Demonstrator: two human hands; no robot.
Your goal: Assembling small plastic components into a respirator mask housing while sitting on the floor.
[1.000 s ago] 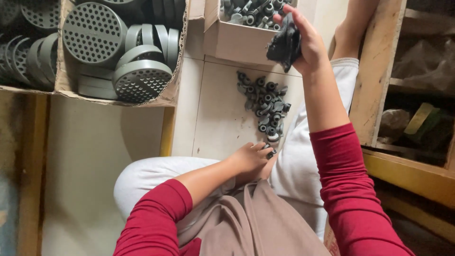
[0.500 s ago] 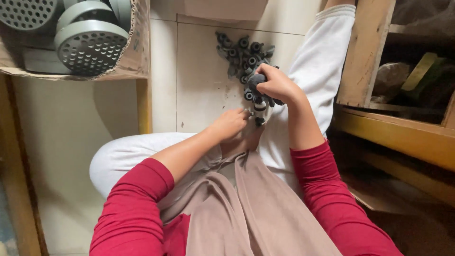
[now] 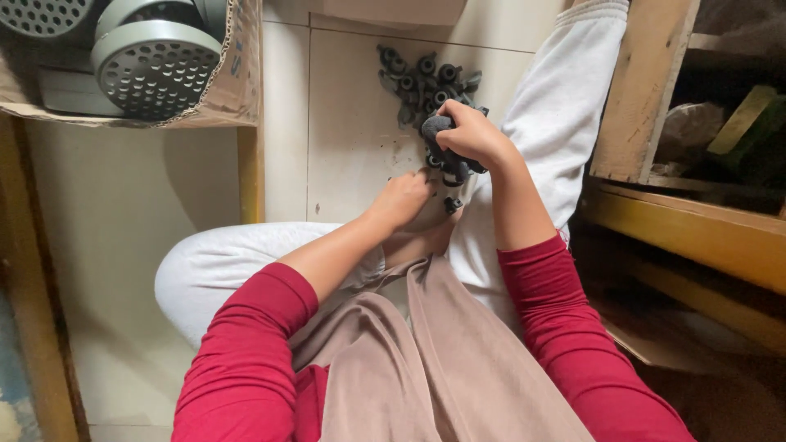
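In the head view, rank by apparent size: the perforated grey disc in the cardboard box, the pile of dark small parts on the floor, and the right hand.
1. Perforated grey disc
2. Pile of dark small parts
3. Right hand, close to the pile in size, so that order is unsure.

Soft, even daylight fills the scene, brightest on the pale tiled floor (image 3: 360,123) — no glare. The person's body casts a broad, faint shadow on the floor at left. The wooden shelf (image 3: 696,123) at right sinks into deep shade, its contents murky. Focus is mostly sharp; wide-angle stretch bends the edges — slight softness there.
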